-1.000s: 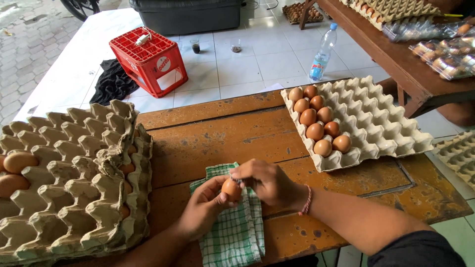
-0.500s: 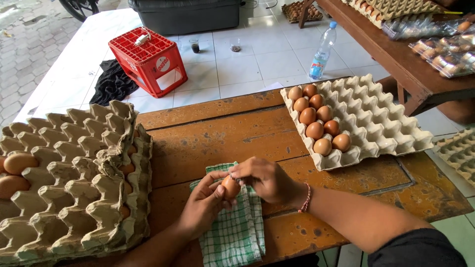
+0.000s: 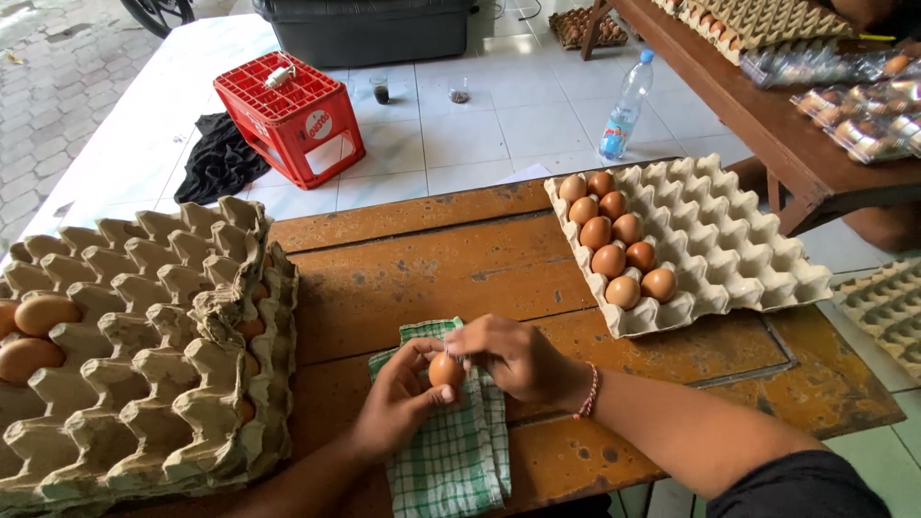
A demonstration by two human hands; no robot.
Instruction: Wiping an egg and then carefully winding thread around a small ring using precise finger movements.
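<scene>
A brown egg is held between both hands over a green-and-white checked cloth near the table's front edge. My left hand cups it from below and the left. My right hand pinches its top with the fingertips. To the right, a pale egg tray holds several brown eggs along its left side. On the left, a stack of grey-brown egg trays carries two eggs at its left edge.
The worn wooden table stands on a white tiled floor. Beyond it are a red plastic crate, a black cloth, a plastic bottle and a dark bin. Another table with egg trays and packs runs at right.
The hands have shifted only slightly around the egg, staying over the checked cloth. Nothing else has moved.
</scene>
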